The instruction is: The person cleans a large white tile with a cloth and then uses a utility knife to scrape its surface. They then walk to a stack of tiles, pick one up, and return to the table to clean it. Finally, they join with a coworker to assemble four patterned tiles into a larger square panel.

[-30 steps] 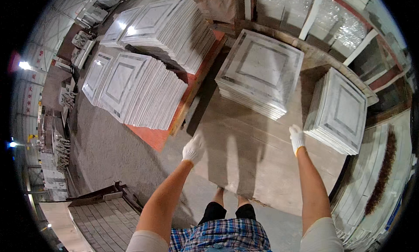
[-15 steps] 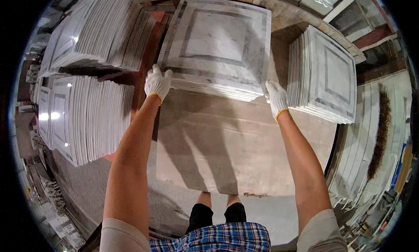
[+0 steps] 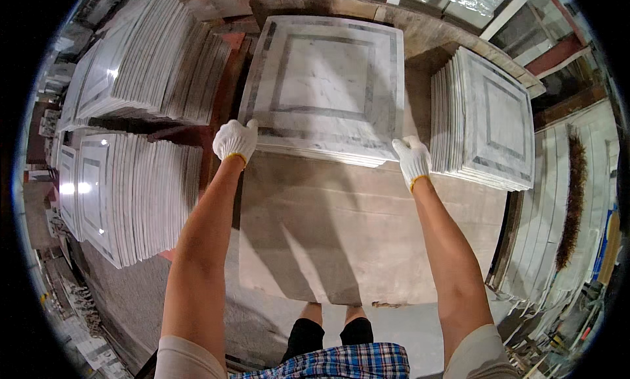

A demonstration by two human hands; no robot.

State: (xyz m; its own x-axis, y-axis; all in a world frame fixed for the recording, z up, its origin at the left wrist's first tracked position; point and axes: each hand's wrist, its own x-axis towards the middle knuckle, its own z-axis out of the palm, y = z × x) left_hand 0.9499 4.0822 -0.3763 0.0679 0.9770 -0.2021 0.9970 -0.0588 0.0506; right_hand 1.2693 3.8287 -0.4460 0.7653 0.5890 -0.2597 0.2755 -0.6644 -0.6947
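Observation:
A stack of square white marble tiles with grey inlaid border bands lies flat in front of me, its top tile [image 3: 325,74] facing up. My left hand [image 3: 235,141], in a white knitted glove with a yellow cuff, is closed at the near left corner, thumb on the upper face. At the near right corner my right hand [image 3: 413,158], gloved alike, is closed on the edge with its thumb over the top. The other fingers of both hands are mostly hidden. The top tile still lies on the stack.
The stack rests on a wooden board [image 3: 367,234]. More tiles lean on edge at the right [image 3: 499,116]. Tile rows [image 3: 141,189] stand on edge at the left, with another row [image 3: 154,51] behind. A low wooden rail [image 3: 315,6] runs along the back.
The scene sits slightly lower in the picture. The fingers of my left hand have gone from lying over the corner to curling round it. My right thumb now reaches over the tile's edge.

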